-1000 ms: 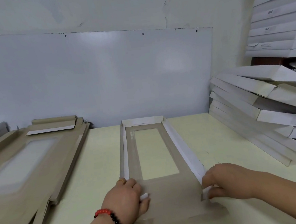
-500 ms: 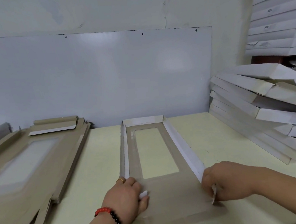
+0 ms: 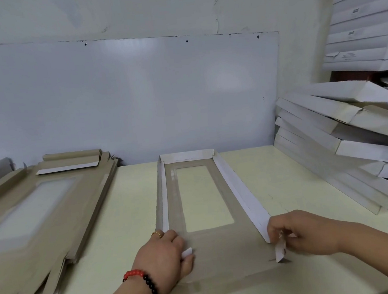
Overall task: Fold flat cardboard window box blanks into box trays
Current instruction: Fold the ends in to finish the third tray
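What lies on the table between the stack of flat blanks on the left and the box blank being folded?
In the head view, only bare table lies between the stack of flat blanks and the box blank; nothing rests there.

Two hands, one box blank, one blank stack, one bracelet

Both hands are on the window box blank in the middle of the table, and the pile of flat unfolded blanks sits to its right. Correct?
Not quite. The head view shows the pile of flat blanks on the left; finished boxes are on the right. Both hands, left hand and right hand, are on the middle blank.
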The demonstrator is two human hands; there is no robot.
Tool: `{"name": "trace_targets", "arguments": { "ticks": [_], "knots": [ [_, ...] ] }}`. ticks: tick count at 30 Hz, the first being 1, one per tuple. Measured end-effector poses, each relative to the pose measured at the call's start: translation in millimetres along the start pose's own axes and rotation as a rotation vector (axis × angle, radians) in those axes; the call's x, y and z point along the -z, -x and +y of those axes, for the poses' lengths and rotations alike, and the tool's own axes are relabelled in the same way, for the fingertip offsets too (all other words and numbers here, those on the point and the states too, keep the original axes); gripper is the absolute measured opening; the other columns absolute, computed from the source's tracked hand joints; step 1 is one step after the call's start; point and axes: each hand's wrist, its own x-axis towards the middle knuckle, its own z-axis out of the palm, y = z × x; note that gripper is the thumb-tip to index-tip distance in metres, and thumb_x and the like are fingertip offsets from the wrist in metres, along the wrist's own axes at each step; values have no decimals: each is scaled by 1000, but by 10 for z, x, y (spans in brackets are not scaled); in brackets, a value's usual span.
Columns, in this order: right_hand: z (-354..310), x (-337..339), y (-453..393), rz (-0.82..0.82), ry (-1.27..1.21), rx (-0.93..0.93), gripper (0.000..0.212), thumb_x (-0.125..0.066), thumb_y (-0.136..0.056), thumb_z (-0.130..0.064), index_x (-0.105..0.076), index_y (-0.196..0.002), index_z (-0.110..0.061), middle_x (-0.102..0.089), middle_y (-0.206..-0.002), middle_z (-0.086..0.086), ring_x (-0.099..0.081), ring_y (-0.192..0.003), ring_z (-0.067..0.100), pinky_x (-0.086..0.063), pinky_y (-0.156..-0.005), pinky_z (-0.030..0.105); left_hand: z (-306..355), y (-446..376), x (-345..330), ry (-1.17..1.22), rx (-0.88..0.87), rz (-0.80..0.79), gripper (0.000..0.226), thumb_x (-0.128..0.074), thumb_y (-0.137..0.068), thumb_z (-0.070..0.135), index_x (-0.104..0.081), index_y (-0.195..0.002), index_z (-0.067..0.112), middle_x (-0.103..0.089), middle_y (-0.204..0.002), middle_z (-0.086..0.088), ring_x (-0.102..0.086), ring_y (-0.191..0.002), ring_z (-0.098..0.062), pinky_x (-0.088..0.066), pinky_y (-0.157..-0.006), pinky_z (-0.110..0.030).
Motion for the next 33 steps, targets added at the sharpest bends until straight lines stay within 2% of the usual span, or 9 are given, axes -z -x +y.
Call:
{"name": "trace_targets", "arguments": {
  "ticks": [4,8,11,14,18,23,27,30,33],
  "knots": [
    [-14,-58,-81,2,113,52,20,-61,-88,-24,-67,-102,-36,-52,-95,-31,-48,-88,-16,-34,-76,4,9,-5,0,-1,-5,-5,38,-40,-73,46,-61,-52,23,-56,-58,8,-56,-49,-18,-44,-43,-15],
    [-30,-7,-118,-21,90,16,12,-60,-91,-31,-68,-101,-31,-59,-101,-22,-54,-90,-7,-42,-80,12,10,-15,4,-10,-37,7,38,-39,-73,45,-60,-51,22,-55,-56,6,-54,-46,-18,-44,-46,-14],
    [-45,41,-131,-35,91,-14,18,-57,-93,-33,-66,-98,-18,-62,-93,-8,-55,-79,8,-47,-76,28,3,-7,0,5,-54,-3,38,-39,-73,46,-60,-52,23,-55,-56,7,-54,-47,-18,-44,-46,-15],
    [-40,69,-145,-13,98,-16,25,-57,-94,-32,-61,-92,-8,-53,-73,-3,-41,-61,8,-36,-61,27,-10,-4,-10,16,-53,-12,37,-39,-74,46,-60,-54,23,-55,-57,7,-54,-48,-17,-46,-46,-16],
    [-19,71,-180,-20,101,13,33,-53,-96,-32,-55,-92,1,-49,-79,3,-39,-67,13,-33,-64,30,-27,-1,-18,29,-69,-7,37,-39,-76,46,-59,-55,23,-55,-57,7,-53,-47,-17,-46,-49,-16],
    [-23,73,-186,-63,-40,-70,29,-49,-99,-30,-60,-95,-3,-58,-89,12,-43,-67,11,-37,-65,28,-36,-10,47,74,-104,-58,36,-38,-79,46,-59,-60,23,-55,-58,8,-54,-49,-15,-46,-52,-15],
    [-48,5,-210,10,-122,-133,23,-54,-97,-28,-54,-74,-26,-54,-66,-12,-57,-63,1,-41,-62,18,-189,57,109,282,-18,-194,19,-34,-89,43,-39,-91,24,-52,-87,6,-46,-84,-16,-38,-71,-25],
    [-109,-57,-221,50,81,-95,32,-51,-97,-39,-39,-68,-34,-44,-62,-11,-41,-57,5,-32,-57,20,-337,68,155,479,-18,-288,13,-38,-84,29,-28,-91,34,-50,-93,6,-43,-86,-11,-36,-71,-20],
    [-168,-106,-202,56,293,-13,21,-41,-99,-44,-50,-84,-32,-47,-79,-14,-44,-72,8,-37,-69,27,-428,127,161,540,-66,-283,24,-43,-92,25,-27,-89,43,-50,-98,12,-46,-86,-3,-33,-71,-10]
  ]
}}
